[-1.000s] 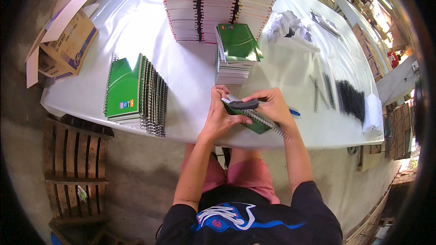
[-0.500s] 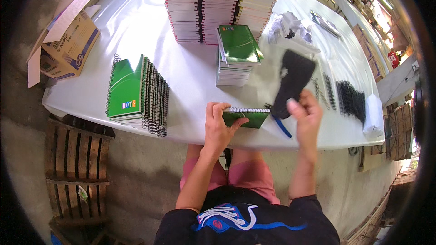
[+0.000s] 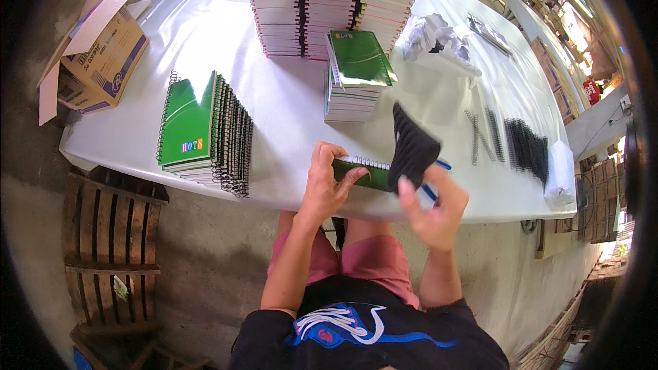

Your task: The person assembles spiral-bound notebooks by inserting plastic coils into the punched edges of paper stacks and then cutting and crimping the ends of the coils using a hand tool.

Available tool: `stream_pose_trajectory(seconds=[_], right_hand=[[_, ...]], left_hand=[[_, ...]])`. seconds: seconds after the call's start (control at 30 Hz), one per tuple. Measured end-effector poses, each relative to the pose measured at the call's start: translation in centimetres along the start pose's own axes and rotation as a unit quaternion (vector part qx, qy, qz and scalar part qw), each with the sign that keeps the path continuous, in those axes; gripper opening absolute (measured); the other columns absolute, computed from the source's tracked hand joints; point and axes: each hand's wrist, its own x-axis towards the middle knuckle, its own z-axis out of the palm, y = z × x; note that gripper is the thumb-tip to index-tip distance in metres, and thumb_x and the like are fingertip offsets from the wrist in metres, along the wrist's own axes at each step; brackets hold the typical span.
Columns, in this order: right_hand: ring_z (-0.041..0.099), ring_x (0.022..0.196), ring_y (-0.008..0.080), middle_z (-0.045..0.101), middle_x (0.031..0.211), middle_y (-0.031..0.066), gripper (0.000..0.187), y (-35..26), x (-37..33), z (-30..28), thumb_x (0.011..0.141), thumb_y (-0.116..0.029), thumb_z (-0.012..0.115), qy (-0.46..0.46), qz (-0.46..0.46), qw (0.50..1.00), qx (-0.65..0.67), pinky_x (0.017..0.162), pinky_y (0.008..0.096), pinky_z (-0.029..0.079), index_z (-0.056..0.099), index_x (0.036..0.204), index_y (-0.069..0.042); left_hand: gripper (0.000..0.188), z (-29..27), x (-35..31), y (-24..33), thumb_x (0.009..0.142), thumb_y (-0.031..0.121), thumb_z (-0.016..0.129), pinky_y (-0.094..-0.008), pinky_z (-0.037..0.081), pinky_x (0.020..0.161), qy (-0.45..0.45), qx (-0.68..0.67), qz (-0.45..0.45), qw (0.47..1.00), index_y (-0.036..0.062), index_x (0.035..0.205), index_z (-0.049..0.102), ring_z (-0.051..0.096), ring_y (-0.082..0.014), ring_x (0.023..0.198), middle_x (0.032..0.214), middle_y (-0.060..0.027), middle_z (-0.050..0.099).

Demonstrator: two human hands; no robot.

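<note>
My left hand (image 3: 323, 181) grips a small green notebook (image 3: 375, 179) by its left end, thumb on the front cover. The notebook's spiral-bound edge faces up, close to the table's front edge. With my right hand (image 3: 437, 209) I hold a limp, ribbed black piece (image 3: 413, 142), whose exact kind I cannot make out. It is slightly blurred, bends upward from my fingers and covers the notebook's right end. A blue-handled tool (image 3: 444, 164) lies behind that hand, mostly hidden.
Green spiral notebooks (image 3: 188, 120) are stacked at left, beside an open carton (image 3: 103, 62). Another green-covered stack (image 3: 360, 62) stands before tall piles of bound pages (image 3: 332, 10). Loose black coils (image 3: 474, 137), a dense coil bundle (image 3: 526, 147) and crumpled white plastic (image 3: 439, 41) lie at right.
My right hand has moved left, bringing the black piece from beside the notebook to over its right end. The piece has turned and folded. My left hand keeps its grip.
</note>
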Motion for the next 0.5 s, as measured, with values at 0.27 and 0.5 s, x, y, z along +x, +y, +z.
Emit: stream_pose_trajectory(seconds=[0.27, 0.5], right_hand=[[0.061, 0.054, 0.0161, 0.063, 0.068, 0.0097, 0.025, 0.2, 0.2, 3.6, 0.073, -0.011, 0.072, -0.076, 0.043, 0.994, -0.059, 0.053, 0.0271, 0.049, 0.064, 0.095, -0.003], [0.066, 0.079, 0.0207, 0.068, 0.086, 0.0140, 0.023, 0.6, -0.5, -2.4, 0.073, -0.007, 0.071, -0.065, 0.179, 0.956, 0.225, 0.069, 0.0303, 0.052, 0.065, 0.093, 0.002]], left_hand=[[0.045, -0.5, 0.2, -0.7, 0.076, 0.016, 0.077, -0.0343, 0.042, 0.069, -0.004, -0.035, -0.009, 0.999, 0.0023, 0.097, 0.040, 0.047, -0.0294, 0.076, 0.086, -0.0132, 0.046], [0.042, -2.1, 0.2, -1.4, 0.080, 0.019, 0.073, -0.0300, 0.041, 0.067, -0.103, -0.106, -0.015, 0.989, 0.0060, 0.101, 0.039, 0.045, -0.0195, 0.076, 0.084, -0.0088, 0.042]])
